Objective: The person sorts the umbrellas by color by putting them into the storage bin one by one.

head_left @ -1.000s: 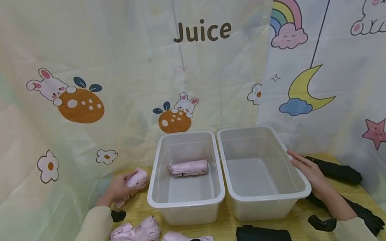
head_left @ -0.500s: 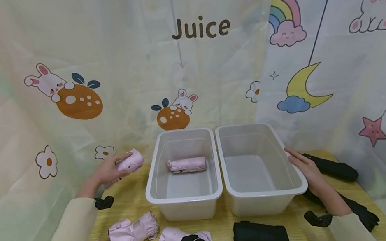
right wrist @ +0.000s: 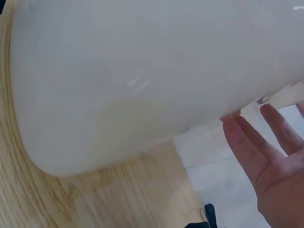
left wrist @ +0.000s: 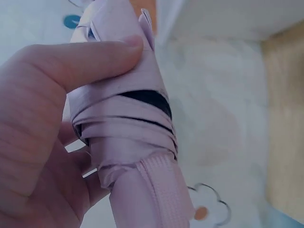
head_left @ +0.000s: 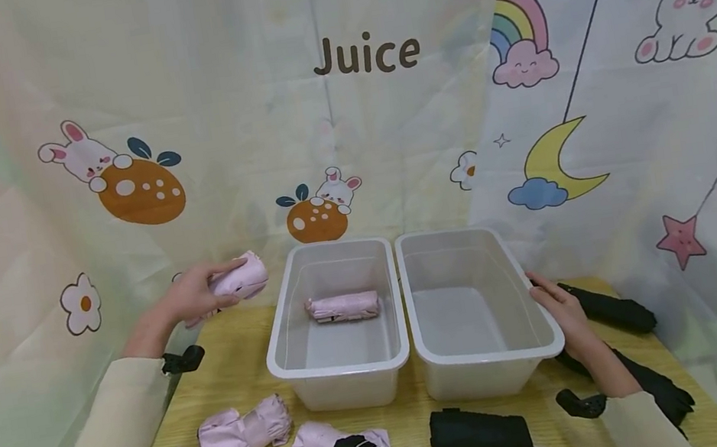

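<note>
The left hand [head_left: 191, 293] curled thumb and fingers round a pink umbrella [head_left: 247, 279] off the table [head_left: 231, 374], near the left bin [head_left: 349, 391], which contained a second umbrella [head_left: 343, 307]. The right hand [head_left: 565, 312], fingers extended, touched the right bin [head_left: 486, 380].

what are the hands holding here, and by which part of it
The left hand holds a pink folding umbrella around its furled canopy; the right hand only touches the right-hand white tub at its rim.
</note>
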`<state>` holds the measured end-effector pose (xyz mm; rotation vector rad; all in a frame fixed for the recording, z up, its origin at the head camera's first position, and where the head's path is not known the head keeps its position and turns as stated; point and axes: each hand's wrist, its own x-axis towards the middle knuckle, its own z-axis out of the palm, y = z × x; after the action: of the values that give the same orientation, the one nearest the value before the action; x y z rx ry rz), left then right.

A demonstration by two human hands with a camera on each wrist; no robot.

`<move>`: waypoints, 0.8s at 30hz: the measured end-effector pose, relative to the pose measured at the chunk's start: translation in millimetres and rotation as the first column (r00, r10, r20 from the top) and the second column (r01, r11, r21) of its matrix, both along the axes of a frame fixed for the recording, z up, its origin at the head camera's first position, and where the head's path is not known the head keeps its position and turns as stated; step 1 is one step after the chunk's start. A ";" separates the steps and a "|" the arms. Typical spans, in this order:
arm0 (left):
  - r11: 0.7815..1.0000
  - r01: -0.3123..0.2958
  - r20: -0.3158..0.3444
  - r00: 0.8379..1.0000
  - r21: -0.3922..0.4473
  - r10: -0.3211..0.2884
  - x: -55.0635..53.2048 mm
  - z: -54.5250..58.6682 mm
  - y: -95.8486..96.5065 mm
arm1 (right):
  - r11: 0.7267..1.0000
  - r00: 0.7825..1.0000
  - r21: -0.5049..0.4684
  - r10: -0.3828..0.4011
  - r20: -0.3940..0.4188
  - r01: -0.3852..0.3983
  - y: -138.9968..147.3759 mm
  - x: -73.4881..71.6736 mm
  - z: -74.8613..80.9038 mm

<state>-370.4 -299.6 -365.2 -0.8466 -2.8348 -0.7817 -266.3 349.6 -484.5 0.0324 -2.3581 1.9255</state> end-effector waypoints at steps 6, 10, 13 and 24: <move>0.998 0.062 -0.023 0.998 0.009 -0.062 5.7 20.1 25.7 | 0.998 0.997 0.061 0.033 -0.063 -0.029 2.6 -4.2 -3.0; 0.995 0.095 -0.040 0.995 -0.009 -0.095 10.4 32.9 47.4 | 0.993 0.994 0.094 0.081 -0.074 -0.074 3.9 -6.5 -0.6; 0.992 0.120 -0.051 0.991 -0.027 -0.122 12.0 38.9 63.6 | 0.991 0.994 0.105 0.093 -0.058 -0.087 4.5 -7.4 1.3; 0.987 0.161 0.056 0.985 -0.014 -0.160 6.9 36.5 107.5 | 0.992 0.995 0.105 0.080 -0.054 -0.074 6.8 -7.1 -0.3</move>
<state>-363.5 -192.1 -328.7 -1.0846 -2.8523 -0.8107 -273.3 356.5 -484.8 0.1876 -2.4500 1.8062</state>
